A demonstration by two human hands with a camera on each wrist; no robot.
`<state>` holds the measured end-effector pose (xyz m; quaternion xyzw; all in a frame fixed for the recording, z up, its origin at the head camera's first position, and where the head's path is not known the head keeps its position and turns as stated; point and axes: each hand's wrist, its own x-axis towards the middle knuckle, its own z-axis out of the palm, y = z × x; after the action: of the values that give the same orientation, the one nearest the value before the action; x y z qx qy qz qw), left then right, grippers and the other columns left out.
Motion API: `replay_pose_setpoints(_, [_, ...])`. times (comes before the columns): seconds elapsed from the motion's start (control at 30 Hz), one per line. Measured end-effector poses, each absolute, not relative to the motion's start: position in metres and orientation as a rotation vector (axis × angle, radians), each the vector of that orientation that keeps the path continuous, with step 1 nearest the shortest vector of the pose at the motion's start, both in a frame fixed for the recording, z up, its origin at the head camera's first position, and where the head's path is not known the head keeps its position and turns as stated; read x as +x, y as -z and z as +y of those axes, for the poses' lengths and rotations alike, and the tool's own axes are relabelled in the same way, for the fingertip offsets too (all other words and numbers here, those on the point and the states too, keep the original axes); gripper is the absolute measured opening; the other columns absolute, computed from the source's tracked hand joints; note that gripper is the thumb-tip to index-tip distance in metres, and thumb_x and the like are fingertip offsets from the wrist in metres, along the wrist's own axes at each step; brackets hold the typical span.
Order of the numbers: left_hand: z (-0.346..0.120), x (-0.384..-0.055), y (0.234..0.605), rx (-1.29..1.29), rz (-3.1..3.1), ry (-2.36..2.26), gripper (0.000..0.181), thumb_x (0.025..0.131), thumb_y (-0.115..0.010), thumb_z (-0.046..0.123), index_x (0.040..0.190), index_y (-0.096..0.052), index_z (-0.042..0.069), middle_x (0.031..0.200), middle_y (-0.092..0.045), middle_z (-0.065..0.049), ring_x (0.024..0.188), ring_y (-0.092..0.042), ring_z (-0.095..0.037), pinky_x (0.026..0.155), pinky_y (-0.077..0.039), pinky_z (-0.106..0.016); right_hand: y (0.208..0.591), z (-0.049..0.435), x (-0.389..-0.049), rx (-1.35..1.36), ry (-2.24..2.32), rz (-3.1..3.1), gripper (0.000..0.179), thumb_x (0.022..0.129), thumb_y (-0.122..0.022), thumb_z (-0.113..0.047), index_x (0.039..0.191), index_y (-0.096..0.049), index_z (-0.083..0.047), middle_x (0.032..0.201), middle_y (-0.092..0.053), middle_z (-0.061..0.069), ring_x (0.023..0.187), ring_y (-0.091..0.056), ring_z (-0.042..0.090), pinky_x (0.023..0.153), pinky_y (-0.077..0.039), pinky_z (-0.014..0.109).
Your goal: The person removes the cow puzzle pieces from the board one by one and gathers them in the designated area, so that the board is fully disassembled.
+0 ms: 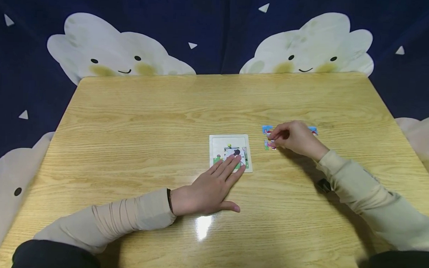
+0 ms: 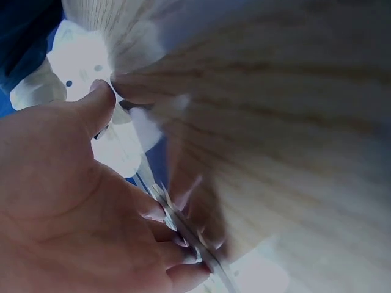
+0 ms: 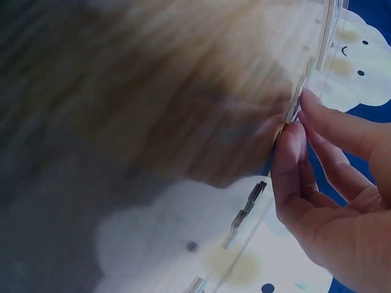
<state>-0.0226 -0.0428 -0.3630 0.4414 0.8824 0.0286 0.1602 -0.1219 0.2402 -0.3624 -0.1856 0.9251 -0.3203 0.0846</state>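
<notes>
My left hand lies with straight fingers across the lower part of a white-framed jigsaw tray. Partly beneath those fingers is a picture with green patches and a dark round shape. In the left wrist view the fingers rest along the thin tray edge, thumb apart. To the right of the tray, my right hand pinches a small jigsaw piece, pink and green, between thumb and fingertips. The right wrist view shows the piece edge-on at the fingertips.
A blue jigsaw piece lies just behind the right fingertips, and another blue piece shows past the knuckles. More loose pieces lie on the wooden table. A dark blue cloth with clouds hangs behind the table.
</notes>
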Motion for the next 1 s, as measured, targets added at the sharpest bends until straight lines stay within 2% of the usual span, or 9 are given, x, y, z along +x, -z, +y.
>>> replay_pose_setpoints(0.5, [-0.041,-0.023,0.362,1.264,2.528,-0.045,0.098,0.092,-0.044,0.067,0.157,-0.007,0.004,0.162,0.003,-0.018,0.149,0.003,-0.030,0.119,-0.008,-0.044,0.353,0.236,-0.117,-0.625,1.013,2.738,0.008,0.081,-0.078,0.000,0.088,-0.075,-0.003,0.083,-0.072,0.006,0.067,-0.064,0.016,0.058,-0.049,0.021])
replay_pose_setpoints(0.7, [-0.042,-0.022,0.361,1.268,2.529,-0.061,0.097,0.093,-0.044,0.066,0.157,-0.007,0.004,0.162,0.003,-0.019,0.149,0.003,-0.031,0.119,-0.009,-0.044,0.355,0.219,-0.118,-0.731,1.046,2.716,0.009,0.080,-0.079,-0.002,0.088,-0.076,-0.003,0.082,-0.072,0.004,0.066,-0.062,0.013,0.059,-0.049,0.022])
replay_pose_setpoints(1.0, [-0.038,-0.023,0.361,1.283,2.529,-0.052,0.097,0.093,-0.043,0.067,0.157,-0.008,0.005,0.163,0.004,-0.018,0.149,0.005,-0.030,0.119,-0.010,-0.043,0.354,0.182,-0.125,-0.751,1.087,2.599,0.007,0.085,-0.075,-0.002,0.092,-0.076,-0.003,0.087,-0.073,0.004,0.070,-0.060,0.014,0.062,-0.047,0.022])
